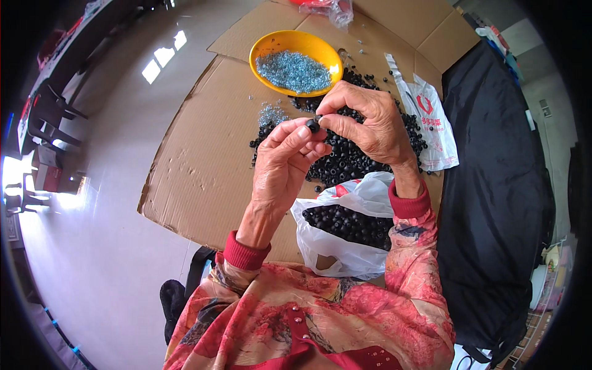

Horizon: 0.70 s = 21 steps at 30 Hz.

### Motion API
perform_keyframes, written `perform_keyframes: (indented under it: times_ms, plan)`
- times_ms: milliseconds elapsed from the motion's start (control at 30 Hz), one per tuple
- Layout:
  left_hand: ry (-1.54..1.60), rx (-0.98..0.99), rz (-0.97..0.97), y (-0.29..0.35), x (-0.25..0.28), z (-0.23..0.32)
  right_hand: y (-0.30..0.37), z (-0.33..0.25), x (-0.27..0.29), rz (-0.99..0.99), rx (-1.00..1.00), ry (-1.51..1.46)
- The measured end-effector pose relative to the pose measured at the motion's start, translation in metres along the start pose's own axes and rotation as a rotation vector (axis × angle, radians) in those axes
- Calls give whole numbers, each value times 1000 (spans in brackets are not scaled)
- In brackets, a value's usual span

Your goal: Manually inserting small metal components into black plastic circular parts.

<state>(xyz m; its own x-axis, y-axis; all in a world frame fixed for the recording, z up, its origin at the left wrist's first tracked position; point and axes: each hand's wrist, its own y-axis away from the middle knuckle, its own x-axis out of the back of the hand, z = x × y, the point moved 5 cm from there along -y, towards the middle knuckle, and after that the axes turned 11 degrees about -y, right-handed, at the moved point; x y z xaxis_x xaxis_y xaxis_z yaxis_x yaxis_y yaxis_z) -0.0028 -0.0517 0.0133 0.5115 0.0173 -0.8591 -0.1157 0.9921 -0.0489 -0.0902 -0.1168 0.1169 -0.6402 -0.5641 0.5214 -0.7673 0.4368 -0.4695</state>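
My left hand (280, 163) pinches a small round black piece (312, 126) between thumb and fingertips. Above it, my right hand (370, 120) is closed in a pinch, its fingertips meeting at the top of that piece. Whatever sits between the right fingertips is too small to make out. Under both hands spreads a heap of black bead-like pieces (351, 157), many with a hole. Just beyond stands a yellow bowl (302, 40) of tiny clear-blue pieces (293, 71). Nearer my body, an opened white plastic bag (370, 191) holds more black pieces (351, 228).
Flattened cardboard (197, 154) lies under everything. Some loose clear-blue pieces (271, 114) are spilled beside the bowl. A flat white printed bag (444, 151) lies right of the heap, with black fabric (493, 185) beyond it. Clear plastic wrap (330, 9) lies at the far edge.
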Motion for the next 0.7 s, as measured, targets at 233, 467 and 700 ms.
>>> perform_keyframes:
  times_ms: [233, 467, 700]
  plan:
    - [-8, -4, -10, -1, -1, -2, -1, 0, -2, -1, -5, 0]
    - [58, 42, 31, -1, -2, -4, 8, -9, -7, 81, 112, 138]
    - [77, 75, 31, -3, -5, -8, 17, -12, -15, 160, 242, 326]
